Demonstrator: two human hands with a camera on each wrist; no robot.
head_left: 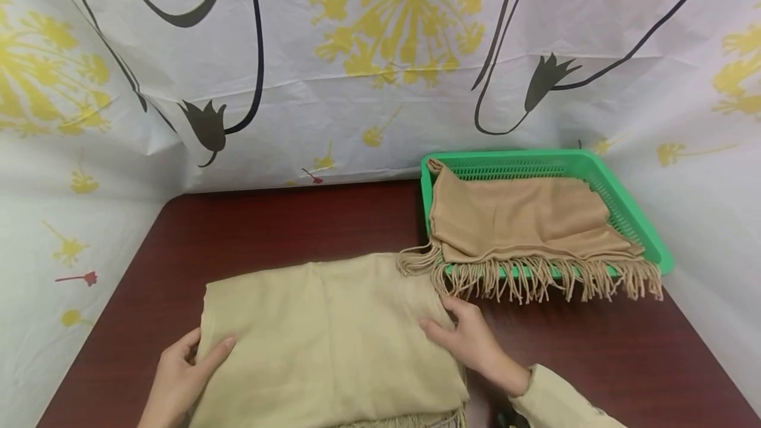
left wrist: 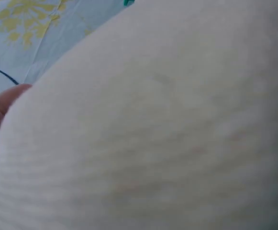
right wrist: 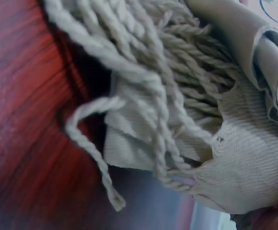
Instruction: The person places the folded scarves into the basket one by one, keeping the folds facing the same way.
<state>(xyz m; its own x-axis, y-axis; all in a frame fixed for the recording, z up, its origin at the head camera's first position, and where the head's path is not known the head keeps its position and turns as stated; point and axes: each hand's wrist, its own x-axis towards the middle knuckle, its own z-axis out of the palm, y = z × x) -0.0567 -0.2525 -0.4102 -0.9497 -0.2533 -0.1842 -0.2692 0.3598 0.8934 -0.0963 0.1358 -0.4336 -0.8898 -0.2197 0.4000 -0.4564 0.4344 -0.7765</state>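
A folded pale yellow-beige fringed scarf lies across the near part of the table, its fringe partly showing at the bottom edge of the head view. My left hand grips its left edge, thumb on top and fingers under the cloth. On the opposite side, my right hand pinches the right edge near the far corner. Twisted fringe strands and stacked cloth layers fill much of the right wrist view. Blurred pale fabric covers most of the left wrist view; whether it is scarf or sleeve I cannot tell.
A green plastic basket stands at the back right of the dark red-brown table. Inside it lies a folded tan scarf, its fringe hanging over the front rim. Flower-patterned white sheeting encloses the back and sides.
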